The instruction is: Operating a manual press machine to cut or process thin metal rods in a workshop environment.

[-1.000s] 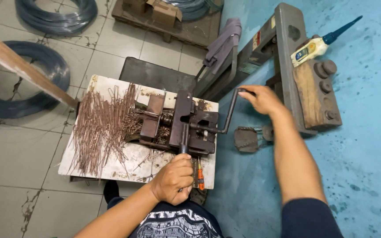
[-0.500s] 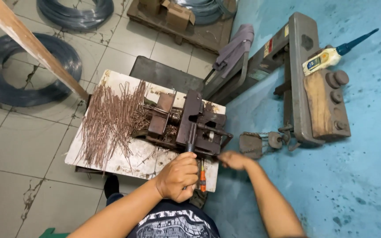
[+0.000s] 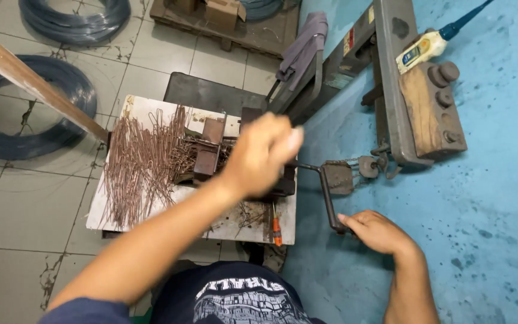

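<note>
From my remote seat I look down on a low white bench (image 3: 151, 210) standing on a tiled floor beside a blue-painted slab; bolted near the bench's right edge is a dark, rusty bending jig (image 3: 208, 157), and it reads to me as heavy, rigid iron that will not shift under a pull; the place to take it is the crank handle (image 3: 329, 207), a bent steel rod reaching out past the right edge over the blue slab, stiff and narrow enough to close a fist around, possibly slick with wear.

Along the bench's left half lies a heap of bent wire pieces (image 3: 142, 162), thin, brown, light singly yet springy and apt to tangle, best pinched one at a time near a bend; a small orange-handled tool (image 3: 276, 228) sits at the front right corner.

My right hand (image 3: 378, 231) is low beside the bench's right front corner, fingers curled about the lower end of the crank, closed on it as far as I can judge; my left hand (image 3: 261, 155) is raised above the jig, blurred, fingers loosely folded toward the palm; whether it pinches a wire I cannot tell; it touches nothing on the bench that I can see.
</note>
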